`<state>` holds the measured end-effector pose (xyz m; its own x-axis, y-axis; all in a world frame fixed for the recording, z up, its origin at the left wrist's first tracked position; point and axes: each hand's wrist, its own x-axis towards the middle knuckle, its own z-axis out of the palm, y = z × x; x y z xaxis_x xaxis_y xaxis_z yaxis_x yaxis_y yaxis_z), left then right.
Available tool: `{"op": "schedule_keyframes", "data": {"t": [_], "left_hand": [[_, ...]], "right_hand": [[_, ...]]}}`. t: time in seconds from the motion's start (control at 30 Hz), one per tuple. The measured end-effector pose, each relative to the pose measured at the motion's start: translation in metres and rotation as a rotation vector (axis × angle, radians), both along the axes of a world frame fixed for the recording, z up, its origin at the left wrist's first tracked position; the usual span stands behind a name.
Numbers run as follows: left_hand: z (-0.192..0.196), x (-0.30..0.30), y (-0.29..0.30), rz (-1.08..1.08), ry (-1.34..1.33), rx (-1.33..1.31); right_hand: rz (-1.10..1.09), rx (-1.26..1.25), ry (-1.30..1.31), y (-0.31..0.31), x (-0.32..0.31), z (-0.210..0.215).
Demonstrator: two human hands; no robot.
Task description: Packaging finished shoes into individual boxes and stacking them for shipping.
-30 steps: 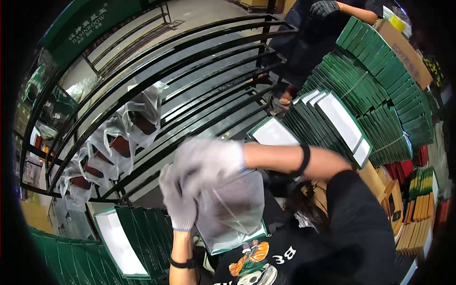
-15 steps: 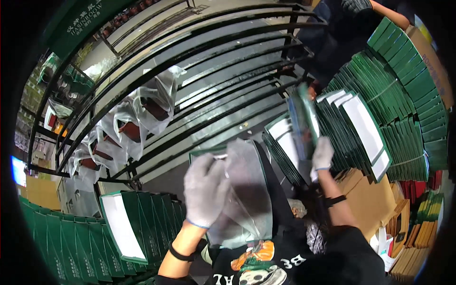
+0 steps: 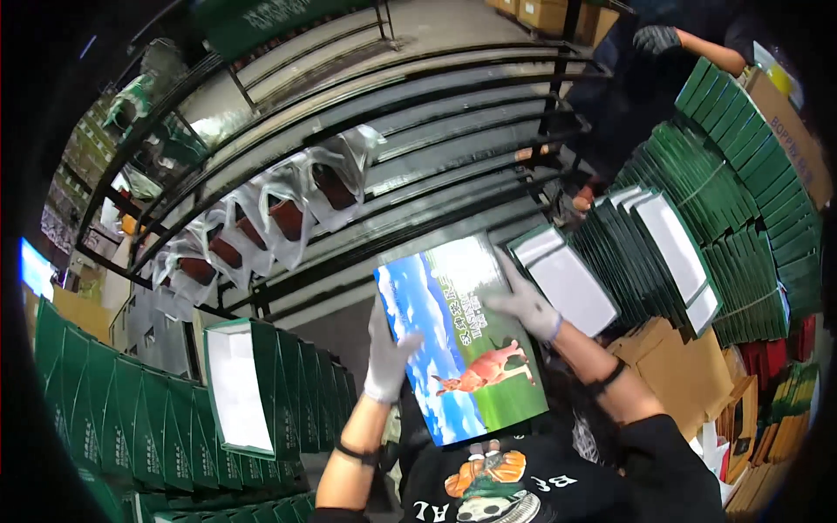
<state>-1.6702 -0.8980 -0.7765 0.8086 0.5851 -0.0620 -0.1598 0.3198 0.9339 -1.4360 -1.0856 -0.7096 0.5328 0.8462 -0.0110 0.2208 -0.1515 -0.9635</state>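
Between my gloved hands is a box lid (image 3: 462, 349) printed with blue sky, green grass and a brown kangaroo. It lies in front of my chest, tilted, and covers whatever is under it. My left hand (image 3: 388, 353) grips its left edge, with the thumb over the printed face. At the upper right edge my right hand (image 3: 530, 305) is closed on it, fingers along the side. Just beyond my right hand lies a stack of lids with white insides (image 3: 567, 279).
Green open boxes (image 3: 292, 392) stand nested in rows at the left. A black metal rack (image 3: 453, 187) holds brown shoes in clear bags (image 3: 283, 218). Green lid stacks (image 3: 697, 174) and a cardboard box (image 3: 680, 375) are on the right. A co-worker's gloved hand (image 3: 656, 39) shows at the far right.
My right hand has brought the lid from the right-hand stack to the middle, over the spot where an open box with translucent wrapping showed. My left hand has moved onto the lid's left edge.
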Motion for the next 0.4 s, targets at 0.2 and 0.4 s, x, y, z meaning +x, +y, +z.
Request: {"op": "schedule_keyframes", "data": {"t": [0.2,0.4], "left_hand": [[0.043,-0.023,0.043,0.071,-0.046,0.219],[0.046,-0.027,0.069,0.596,-0.045,0.071]], "right_hand": [[0.092,0.220,-0.038,0.048,-0.017,0.054],[0.078,0.225,-0.448,0.051,-0.037,0.015]]}}
